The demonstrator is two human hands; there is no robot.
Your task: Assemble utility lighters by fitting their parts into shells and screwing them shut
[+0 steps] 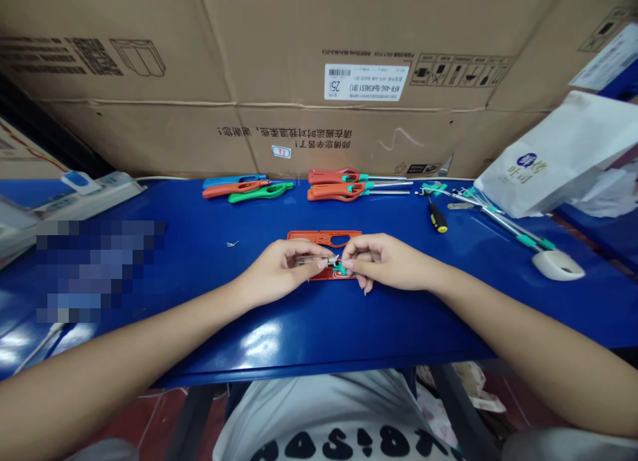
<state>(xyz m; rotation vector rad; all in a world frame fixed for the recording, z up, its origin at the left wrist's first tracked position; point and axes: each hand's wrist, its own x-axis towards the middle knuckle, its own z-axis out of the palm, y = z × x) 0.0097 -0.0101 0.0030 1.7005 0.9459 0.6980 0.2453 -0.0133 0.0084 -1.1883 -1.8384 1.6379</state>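
My left hand (284, 270) and my right hand (383, 258) meet over the middle of the blue table (319, 328). The left hand pinches a small clear tube-like part (313, 260). My right hand's fingers are closed on a small teal piece (341, 269) at that part's right end. Under both hands lies an open orange lighter shell (323, 238), flat on the table and partly hidden by the fingers.
Assembled lighters in blue, orange and green (249, 188) and two orange ones (343, 184) lie at the back. A black-and-yellow screwdriver (437, 216), metal rods with teal ends (503, 218), a white shell (557, 264) and a white bag (558, 155) are at the right. Cardboard boxes (319, 69) stand behind.
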